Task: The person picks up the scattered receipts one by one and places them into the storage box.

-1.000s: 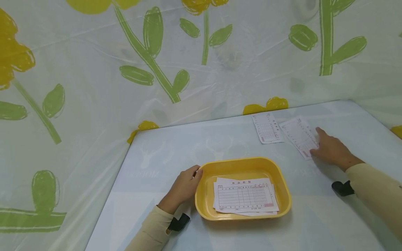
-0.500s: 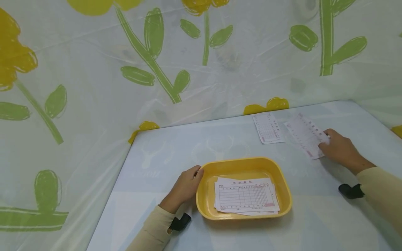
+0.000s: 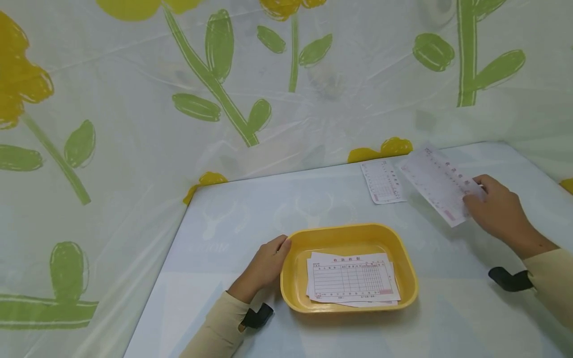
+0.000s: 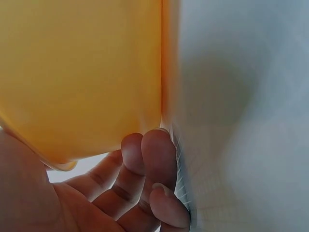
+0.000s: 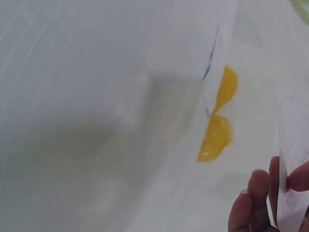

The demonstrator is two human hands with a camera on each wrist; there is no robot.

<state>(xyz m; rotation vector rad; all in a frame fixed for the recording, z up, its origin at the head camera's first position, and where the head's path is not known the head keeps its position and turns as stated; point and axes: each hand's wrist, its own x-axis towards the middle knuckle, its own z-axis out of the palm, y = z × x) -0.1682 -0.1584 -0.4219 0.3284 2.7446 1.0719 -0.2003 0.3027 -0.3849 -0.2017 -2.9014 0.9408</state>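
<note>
The right hand [image 3: 501, 209] pinches a printed receipt slip [image 3: 436, 185], raised near the far edge of the tabletop [image 3: 255, 211]. The left hand [image 3: 263, 262] grips the left rim of the yellow tray [image 3: 340, 239]; tabletop separates tray and slip.

Beige sleeves [image 3: 219, 325] and black wrist pieces [image 3: 257, 316] are worn.

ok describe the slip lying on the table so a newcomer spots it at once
On the pale table, look past the yellow tray to the far edge. A white printed slip lies close to it. It alone lies directly on the table: a second slip is in the right hand, the stacked slips in the tray.
</note>
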